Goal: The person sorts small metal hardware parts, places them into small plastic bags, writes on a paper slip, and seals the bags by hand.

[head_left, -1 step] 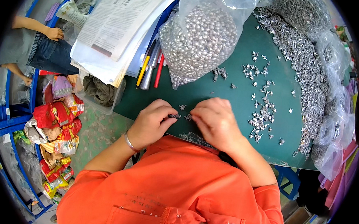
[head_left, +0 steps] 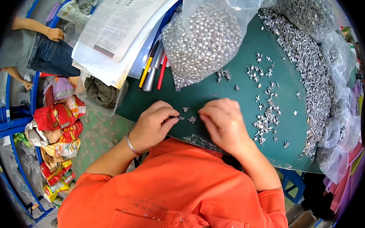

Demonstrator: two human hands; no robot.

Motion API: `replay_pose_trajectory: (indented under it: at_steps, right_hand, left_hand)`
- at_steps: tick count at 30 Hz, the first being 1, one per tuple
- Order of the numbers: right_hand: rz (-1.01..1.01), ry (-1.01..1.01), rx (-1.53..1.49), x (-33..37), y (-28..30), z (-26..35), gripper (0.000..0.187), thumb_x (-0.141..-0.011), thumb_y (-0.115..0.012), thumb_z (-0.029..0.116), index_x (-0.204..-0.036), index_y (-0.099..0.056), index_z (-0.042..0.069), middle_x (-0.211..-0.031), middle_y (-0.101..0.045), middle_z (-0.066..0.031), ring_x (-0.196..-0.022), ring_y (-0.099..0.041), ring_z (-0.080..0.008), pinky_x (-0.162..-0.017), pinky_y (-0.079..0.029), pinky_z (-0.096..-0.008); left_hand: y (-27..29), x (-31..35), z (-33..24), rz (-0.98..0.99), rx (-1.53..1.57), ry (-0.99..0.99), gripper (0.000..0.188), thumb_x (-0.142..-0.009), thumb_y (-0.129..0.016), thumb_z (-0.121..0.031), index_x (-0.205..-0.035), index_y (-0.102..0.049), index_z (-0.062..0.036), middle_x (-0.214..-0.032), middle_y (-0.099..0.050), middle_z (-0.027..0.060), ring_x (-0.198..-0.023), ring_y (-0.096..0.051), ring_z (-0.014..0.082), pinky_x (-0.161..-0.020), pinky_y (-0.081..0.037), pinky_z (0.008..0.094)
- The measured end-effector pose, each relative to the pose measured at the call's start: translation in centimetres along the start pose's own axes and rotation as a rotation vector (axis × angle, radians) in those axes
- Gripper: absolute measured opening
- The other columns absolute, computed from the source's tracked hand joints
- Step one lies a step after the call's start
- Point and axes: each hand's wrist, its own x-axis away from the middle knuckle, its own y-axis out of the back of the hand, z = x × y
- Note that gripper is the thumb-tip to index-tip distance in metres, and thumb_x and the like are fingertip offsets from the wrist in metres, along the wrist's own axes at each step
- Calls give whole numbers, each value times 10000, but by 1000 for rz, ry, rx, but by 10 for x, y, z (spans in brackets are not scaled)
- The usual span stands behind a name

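Near the front edge of the green table (head_left: 150,97), my left hand (head_left: 153,120) pinches a small silver metal piece (head_left: 181,118), partly hidden by the thumb and index finger. My right hand (head_left: 225,123) is a short way to the right, its thumb and forefinger curled close together; whether anything is between them is hidden. Between the hands lies a loose small metal piece (head_left: 192,119), close to the right fingertips but apart from them. Another metal piece (head_left: 185,109) lies slightly farther back.
A clear bag of silvery beads (head_left: 206,41) stands beyond my hands. Scattered metal pieces (head_left: 268,113) lie to the right, before a long heap (head_left: 310,74). Pens (head_left: 162,72), papers (head_left: 112,33) and a plastic tub (head_left: 104,96) are left. Another person's hand (head_left: 55,34) shows far left.
My right hand has shifted slightly right, away from the metal piece between my hands, which now shows more fully. The left hand has barely moved.
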Motion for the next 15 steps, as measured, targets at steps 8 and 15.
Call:
replay_pose_trajectory:
  at_steps: [8, 15]
  right_hand:
    - [-254, -268, 47, 43, 32, -8, 179, -769, -622, -93, -920, -623, 2, -904, -651, -131, -852, -622, -292, -778, -487, -357]
    - [-253, -298, 18, 72, 24, 11, 425, -801, -640, -31, -1207, -517, -54, -1207, -580, -205, -1116, -566, -342, -964, -441, -379]
  left_hand:
    - [12, 11, 6, -224, 48, 83, 94, -841, -638, 34, -929, -640, 1, -875, -579, 29, -661, -521, 61, -579, -418, 194]
    - [8, 19, 11, -144, 131, 151, 347, -859, -606, 50, -1195, -538, -7, -971, -547, 22, -732, -505, 35, -635, -426, 175]
